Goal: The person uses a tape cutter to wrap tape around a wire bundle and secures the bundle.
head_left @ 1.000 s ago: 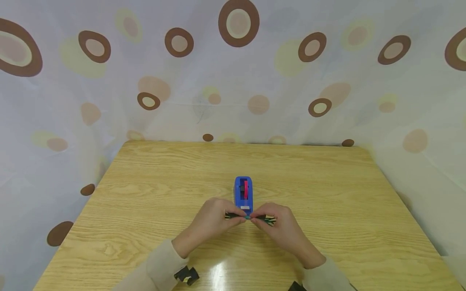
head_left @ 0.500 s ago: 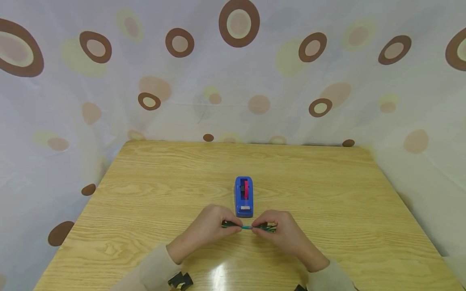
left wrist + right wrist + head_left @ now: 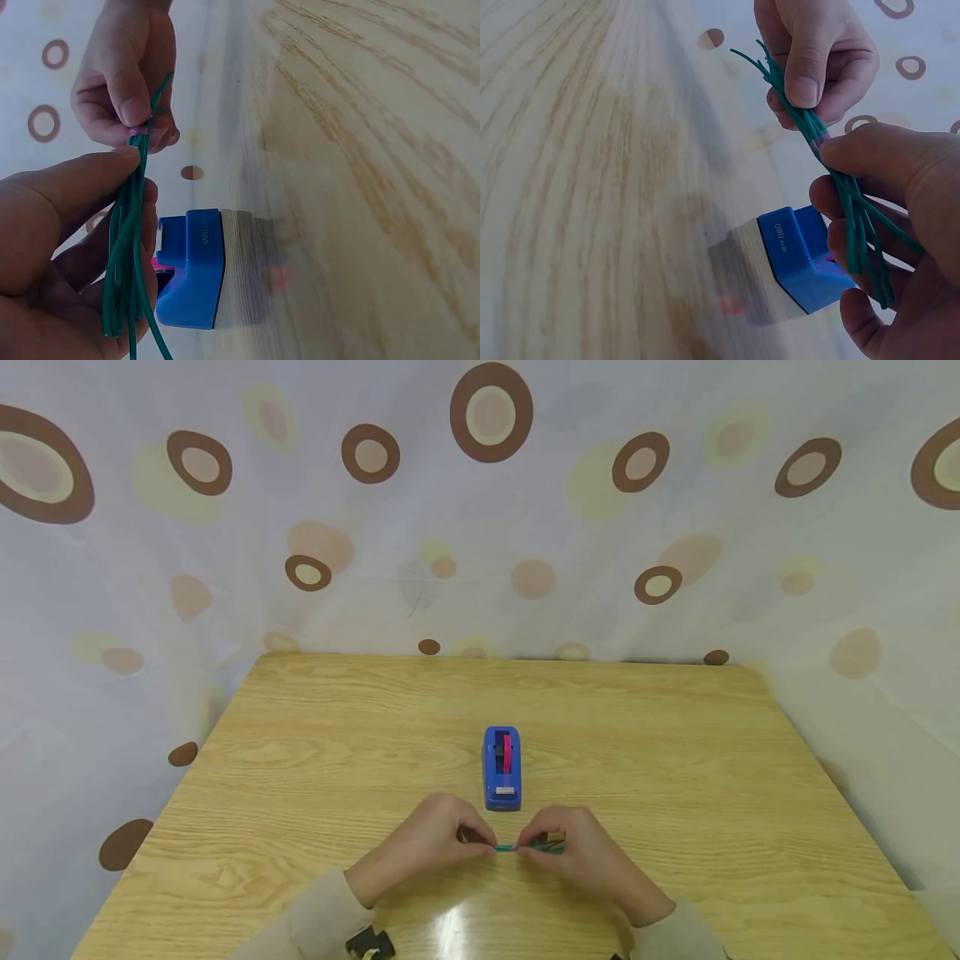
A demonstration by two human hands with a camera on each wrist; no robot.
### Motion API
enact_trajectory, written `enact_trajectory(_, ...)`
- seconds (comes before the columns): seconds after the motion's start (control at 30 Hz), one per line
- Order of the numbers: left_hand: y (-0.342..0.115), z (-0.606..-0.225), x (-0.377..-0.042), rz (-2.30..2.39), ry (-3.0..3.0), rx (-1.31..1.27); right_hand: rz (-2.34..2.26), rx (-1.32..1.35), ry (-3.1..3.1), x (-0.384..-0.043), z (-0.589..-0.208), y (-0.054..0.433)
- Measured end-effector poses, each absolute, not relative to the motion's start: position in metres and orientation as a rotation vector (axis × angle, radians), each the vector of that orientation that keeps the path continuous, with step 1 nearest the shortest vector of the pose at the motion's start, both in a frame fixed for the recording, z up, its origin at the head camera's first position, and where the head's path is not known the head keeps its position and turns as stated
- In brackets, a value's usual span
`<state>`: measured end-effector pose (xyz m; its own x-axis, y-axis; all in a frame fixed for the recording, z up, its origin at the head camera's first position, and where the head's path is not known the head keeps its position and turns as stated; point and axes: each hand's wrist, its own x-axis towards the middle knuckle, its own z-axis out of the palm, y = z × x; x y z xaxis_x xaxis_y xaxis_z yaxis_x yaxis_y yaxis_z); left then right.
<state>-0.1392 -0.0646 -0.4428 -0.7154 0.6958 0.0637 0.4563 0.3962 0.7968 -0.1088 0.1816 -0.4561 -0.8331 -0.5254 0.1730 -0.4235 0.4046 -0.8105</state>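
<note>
Both hands pinch one bundle of thin green wires (image 3: 505,848), stretched sideways between them in front of the tape dispenser. My left hand (image 3: 442,837) grips one half between thumb and fingers; in the left wrist view loose wire ends fan out across its palm. The other half is pinched by my right hand (image 3: 583,853), with wire ends sticking out past the fingers. A strip of pink tape (image 3: 821,141) goes round the bundle's middle, partly covered by the fingertips. Beyond the hands stands a blue tape dispenser (image 3: 504,804) with a pink roll.
A wood-grain table (image 3: 337,735) spreads under the hands. At its back and sides hangs a pale curtain (image 3: 480,510) printed with brown and peach circles. Black straps (image 3: 370,943) sit at the cuffs of the beige sleeves (image 3: 322,914).
Both hands have drawn back toward the body with the wire bundle, off the front of the tape dispenser. Slightly more of the bundle's middle shows between the fingertips.
</note>
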Motion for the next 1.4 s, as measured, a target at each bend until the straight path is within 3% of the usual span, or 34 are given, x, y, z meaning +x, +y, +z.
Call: enact_trajectory(1.4, -0.067, -0.465, -0.137, 1.176, 2.293, 0.923, -1.228, -0.84, 2.489, -0.113, -0.475, 0.176)
